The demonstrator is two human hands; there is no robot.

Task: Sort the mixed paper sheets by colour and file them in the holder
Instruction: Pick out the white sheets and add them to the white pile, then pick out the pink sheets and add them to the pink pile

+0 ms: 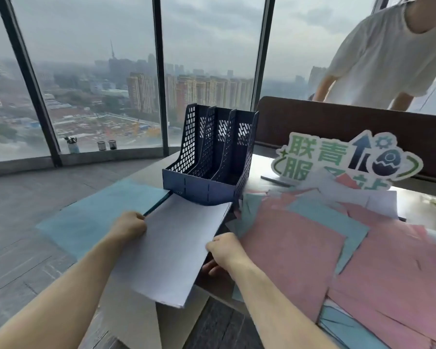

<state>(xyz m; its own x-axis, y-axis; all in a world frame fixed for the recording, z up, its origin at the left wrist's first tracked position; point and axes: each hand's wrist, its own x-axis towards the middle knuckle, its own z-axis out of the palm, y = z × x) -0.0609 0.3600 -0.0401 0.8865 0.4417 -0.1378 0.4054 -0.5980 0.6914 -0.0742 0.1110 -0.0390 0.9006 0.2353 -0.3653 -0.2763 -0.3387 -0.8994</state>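
- Here, the left hand [130,226] has its fingers curled on the left edge of a stack of white sheets [174,245], holding it there.
- The right hand [224,250] holds the right edge of the same stack, with the thumb on top and the fingers [209,267] below the paper.
- The stack is held between both hands, in front of the holder [212,157]; its far edge is just beside the front lip of the holder, and I cannot tell if they touch.
- The holder is dark blue, with perforated walls and three compartments; it stands upright on the surface [413,210], and no paper shows above its walls.
- A pile of blue sheets [96,217] lies flat to the left of the white stack.
- To the right, mixed sheets [337,243] are spread out in disorder, mostly pink, with some blue and white ones between them.
- Behind the mixed sheets stands a cut-out sign [347,157] with green characters, partly covered by paper.
- Another person in a white T-shirt [388,56] is at the far right, by the window [86,71].
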